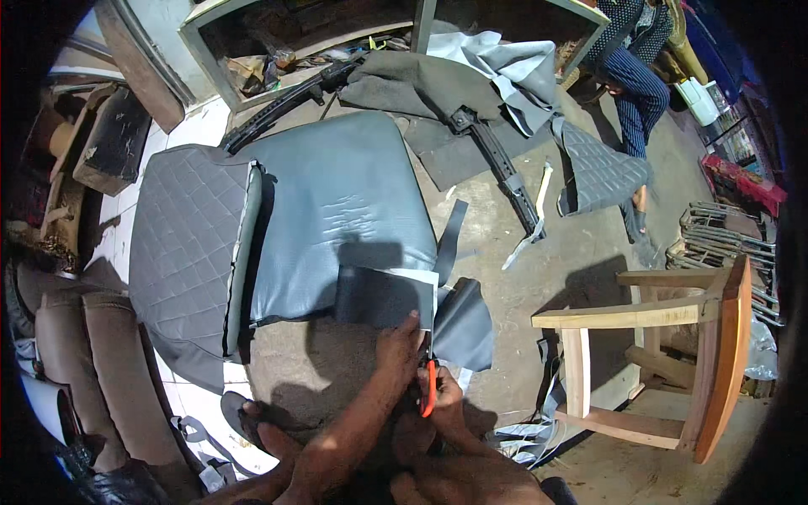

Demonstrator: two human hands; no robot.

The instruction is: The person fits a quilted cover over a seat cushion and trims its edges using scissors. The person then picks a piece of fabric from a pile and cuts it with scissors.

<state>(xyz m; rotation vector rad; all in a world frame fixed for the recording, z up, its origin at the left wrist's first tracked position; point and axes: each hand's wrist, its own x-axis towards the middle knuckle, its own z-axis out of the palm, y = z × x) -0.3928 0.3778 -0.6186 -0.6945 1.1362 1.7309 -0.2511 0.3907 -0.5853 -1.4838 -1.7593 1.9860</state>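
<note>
I see the left hand (397, 343) pinching the dark vinyl piece (383, 296), the right hand (442, 394) closed on orange-handled scissors (428, 383) — blades at its right edge; I judge cut barely begun.

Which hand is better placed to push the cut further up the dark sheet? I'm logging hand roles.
Probably the right hand: it already grips the orange-handled scissors, blades at the dark sheet's lower edge. The left hand holds that sheet.
</note>
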